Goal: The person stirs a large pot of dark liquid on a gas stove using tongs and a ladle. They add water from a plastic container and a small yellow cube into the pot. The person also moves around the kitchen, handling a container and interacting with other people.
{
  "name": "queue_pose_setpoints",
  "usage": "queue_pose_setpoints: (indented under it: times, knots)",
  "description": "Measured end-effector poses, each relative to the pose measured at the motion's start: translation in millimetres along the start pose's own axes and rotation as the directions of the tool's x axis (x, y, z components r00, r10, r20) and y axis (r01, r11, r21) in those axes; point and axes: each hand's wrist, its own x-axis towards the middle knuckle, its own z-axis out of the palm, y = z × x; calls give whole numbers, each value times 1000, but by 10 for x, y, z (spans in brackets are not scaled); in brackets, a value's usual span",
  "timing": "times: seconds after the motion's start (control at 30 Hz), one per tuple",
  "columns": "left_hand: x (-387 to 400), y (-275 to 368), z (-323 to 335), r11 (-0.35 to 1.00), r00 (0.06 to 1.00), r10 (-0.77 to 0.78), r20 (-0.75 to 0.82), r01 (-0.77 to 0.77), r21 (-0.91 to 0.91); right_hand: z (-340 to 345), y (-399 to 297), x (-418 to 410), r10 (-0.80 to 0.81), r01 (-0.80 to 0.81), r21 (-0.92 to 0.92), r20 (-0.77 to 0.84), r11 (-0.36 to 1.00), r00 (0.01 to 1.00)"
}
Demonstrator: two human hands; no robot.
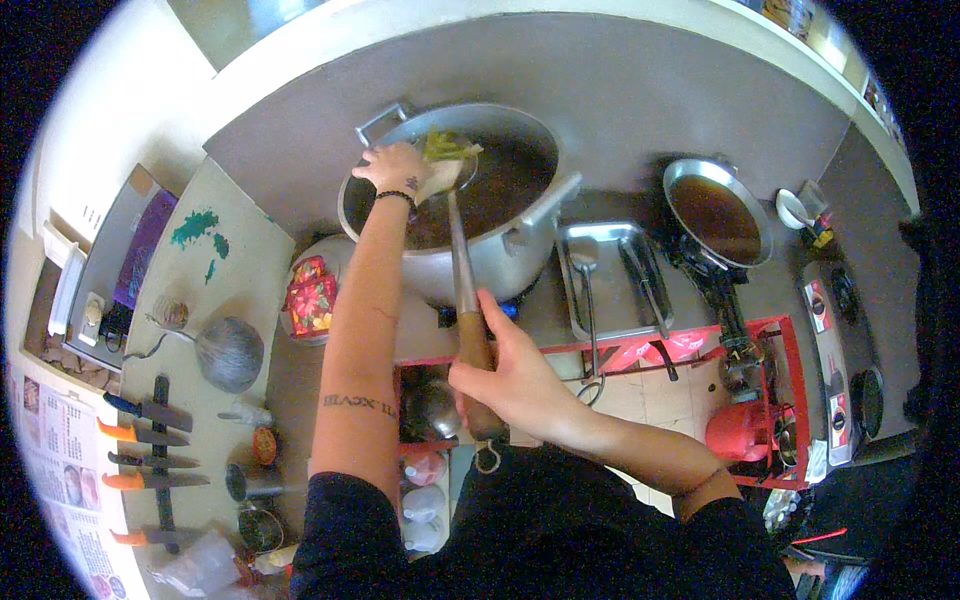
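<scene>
My right hand (pixel 506 371) grips the wooden handle of a long metal ladle or strainer (pixel 463 262), which has a ring at its near end. Its head reaches over a large metal stockpot (pixel 487 259) of dark liquid (pixel 510 176). Yellow-green pieces, perhaps vegetables (pixel 444 142), rest at that head. Beside them is a pale, flat piece (pixel 441 178) whose kind is unclear. Over the pot's left side, my left hand (pixel 394 166) is close against the pale piece and the greens. Its fingertips are hidden, so its hold on either cannot be made out.
Right of the stockpot, a metal tray (pixel 609 319) holds a spatula (pixel 585 262) and tongs (pixel 643 281). A pan of brown liquid (pixel 716 214) stands on a burner farther right. Floral pot holders (pixel 311 300) lie left. Several knives (pixel 161 435) hang at far left.
</scene>
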Motion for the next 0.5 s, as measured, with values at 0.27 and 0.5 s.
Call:
queue_pose_setpoints:
  times: [0.27,0.5]
  knots:
    - [-108,-233,-221,961,965,245,-94,-229,155,-128,-75,218,-16,8,161,49,987,999]
    - [-74,-608,-105,948,964,248,-90,-223,228,-368,-318,228,119,-133,296,65,946,991]
